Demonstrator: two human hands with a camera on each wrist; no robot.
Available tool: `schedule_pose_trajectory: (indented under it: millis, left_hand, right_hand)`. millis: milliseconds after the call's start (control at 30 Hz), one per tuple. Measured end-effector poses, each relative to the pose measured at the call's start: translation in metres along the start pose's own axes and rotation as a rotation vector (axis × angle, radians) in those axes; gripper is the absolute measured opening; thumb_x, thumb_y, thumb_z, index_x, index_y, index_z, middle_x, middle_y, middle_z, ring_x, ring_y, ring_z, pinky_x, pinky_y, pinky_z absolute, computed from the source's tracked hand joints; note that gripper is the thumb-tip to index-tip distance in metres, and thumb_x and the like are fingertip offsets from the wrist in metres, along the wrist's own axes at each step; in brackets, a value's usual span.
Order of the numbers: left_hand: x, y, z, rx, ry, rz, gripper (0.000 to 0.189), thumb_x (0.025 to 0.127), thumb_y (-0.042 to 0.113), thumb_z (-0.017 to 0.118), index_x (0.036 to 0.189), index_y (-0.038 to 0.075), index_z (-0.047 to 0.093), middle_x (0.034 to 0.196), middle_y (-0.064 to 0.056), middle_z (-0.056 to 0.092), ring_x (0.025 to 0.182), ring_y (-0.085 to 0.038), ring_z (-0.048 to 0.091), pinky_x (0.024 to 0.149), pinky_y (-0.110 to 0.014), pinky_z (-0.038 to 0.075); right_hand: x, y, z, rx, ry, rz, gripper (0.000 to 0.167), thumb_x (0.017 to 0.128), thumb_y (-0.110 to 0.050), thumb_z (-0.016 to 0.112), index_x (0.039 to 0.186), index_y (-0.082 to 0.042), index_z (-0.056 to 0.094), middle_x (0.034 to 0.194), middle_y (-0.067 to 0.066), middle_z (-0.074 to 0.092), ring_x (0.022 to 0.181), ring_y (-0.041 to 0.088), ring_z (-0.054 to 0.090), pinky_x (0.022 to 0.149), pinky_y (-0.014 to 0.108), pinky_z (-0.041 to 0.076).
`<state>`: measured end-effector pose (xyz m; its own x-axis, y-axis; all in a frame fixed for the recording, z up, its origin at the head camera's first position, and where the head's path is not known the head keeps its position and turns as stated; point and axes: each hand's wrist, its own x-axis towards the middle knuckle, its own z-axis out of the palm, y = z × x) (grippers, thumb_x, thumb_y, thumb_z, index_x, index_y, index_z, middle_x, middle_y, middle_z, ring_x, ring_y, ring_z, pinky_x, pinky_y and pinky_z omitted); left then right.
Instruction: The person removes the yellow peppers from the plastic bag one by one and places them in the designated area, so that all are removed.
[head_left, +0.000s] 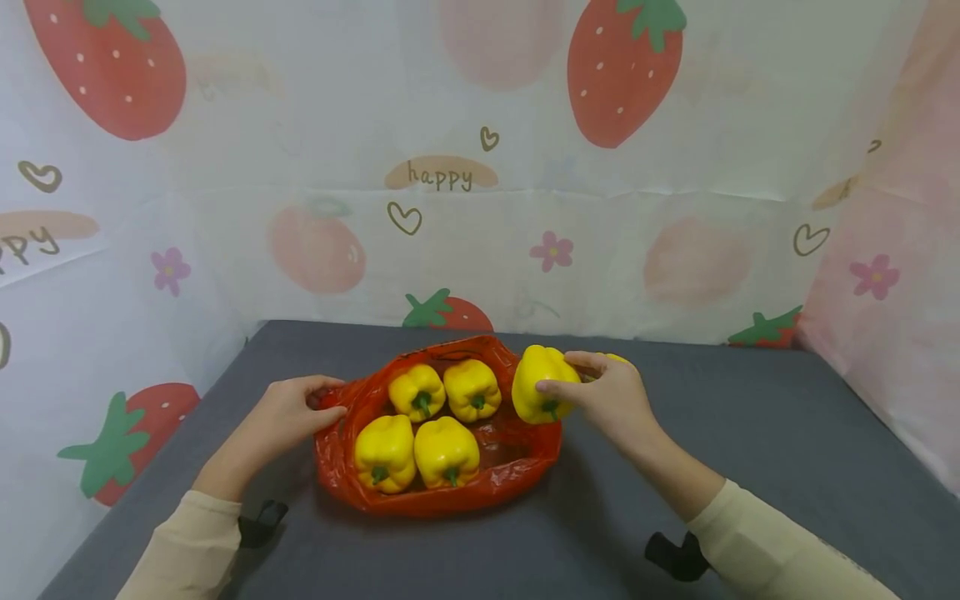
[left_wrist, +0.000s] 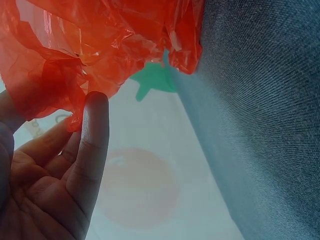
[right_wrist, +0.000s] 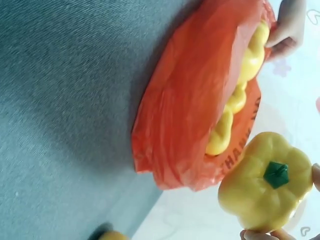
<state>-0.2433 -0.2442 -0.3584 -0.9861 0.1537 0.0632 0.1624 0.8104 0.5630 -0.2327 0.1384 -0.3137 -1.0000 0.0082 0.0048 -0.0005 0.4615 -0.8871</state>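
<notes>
A red plastic bag (head_left: 487,492) lies with its mouth spread wide on the grey tabletop. Inside it sit several yellow bell peppers (head_left: 447,450) with green stems. My left hand (head_left: 288,412) pinches the bag's left rim between thumb and fingers; the left wrist view shows the thin plastic (left_wrist: 60,85) between them. Over the bag's right edge, my right hand (head_left: 617,404) grips another yellow bell pepper (head_left: 538,383), its stem turned down toward me. In the right wrist view that pepper (right_wrist: 260,185) hangs beside the bag, with only fingertips (right_wrist: 257,235) of the hand showing.
Behind the right hand peeks a bit of another yellow object (head_left: 617,358), mostly hidden. Grey cloth (head_left: 750,433) covers the table. White curtains (head_left: 337,125) printed with strawberries and hearts stand at the back and sides. Dark wrist-worn devices (head_left: 678,557) show below both forearms.
</notes>
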Motion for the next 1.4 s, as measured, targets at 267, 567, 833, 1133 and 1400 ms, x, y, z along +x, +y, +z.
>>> schedule_pose_trajectory:
  millis: [267, 567, 833, 1133, 1400]
  left_hand:
    - [0.000, -0.001, 0.000, 0.000, 0.000, -0.001, 0.044, 0.091, 0.025, 0.071, 0.127, -0.001, 0.064, 0.106, -0.014, 0.071, 0.088, -0.021, 0.063, 0.077, -0.037, 0.060]
    - [-0.001, 0.002, -0.001, -0.010, -0.006, -0.009, 0.045, 0.091, 0.025, 0.071, 0.127, -0.001, 0.063, 0.108, -0.015, 0.071, 0.090, -0.022, 0.064, 0.078, -0.037, 0.060]
    - [-0.001, 0.003, -0.002, -0.015, -0.009, -0.014, 0.046, 0.091, 0.025, 0.071, 0.128, -0.001, 0.063, 0.109, -0.015, 0.071, 0.090, -0.022, 0.063, 0.079, -0.038, 0.060]
    - [-0.001, 0.002, -0.002, -0.012, -0.007, -0.016, 0.046, 0.091, 0.025, 0.071, 0.128, -0.001, 0.062, 0.109, -0.016, 0.071, 0.090, -0.022, 0.063, 0.079, -0.038, 0.060]
    - [-0.001, 0.001, -0.002, -0.013, -0.003, -0.018, 0.046, 0.092, 0.026, 0.071, 0.128, -0.001, 0.062, 0.109, -0.016, 0.071, 0.091, -0.022, 0.063, 0.079, -0.039, 0.060]
  right_hand:
    - [-0.004, 0.006, -0.014, -0.014, 0.002, 0.013, 0.076, 0.083, -0.044, 0.079, 0.143, -0.006, 0.052, 0.146, 0.018, 0.052, 0.118, 0.031, 0.060, 0.092, 0.037, 0.057]
    - [-0.002, 0.013, -0.037, -0.073, 0.023, 0.011, 0.080, 0.084, -0.050, 0.076, 0.146, -0.007, 0.049, 0.149, 0.017, 0.050, 0.121, 0.032, 0.058, 0.094, 0.039, 0.056]
    - [-0.004, 0.015, -0.054, -0.086, 0.036, 0.030, 0.085, 0.083, -0.055, 0.074, 0.148, -0.007, 0.046, 0.152, 0.015, 0.047, 0.131, 0.033, 0.052, 0.104, 0.044, 0.050]
    - [0.000, 0.020, -0.069, -0.082, 0.058, 0.061, 0.090, 0.083, -0.058, 0.071, 0.151, -0.006, 0.042, 0.154, 0.018, 0.044, 0.134, 0.036, 0.046, 0.110, 0.050, 0.043]
    - [0.006, 0.028, -0.088, -0.119, 0.065, 0.049, 0.090, 0.083, -0.061, 0.070, 0.149, -0.004, 0.044, 0.152, 0.021, 0.045, 0.132, 0.038, 0.046, 0.108, 0.054, 0.041]
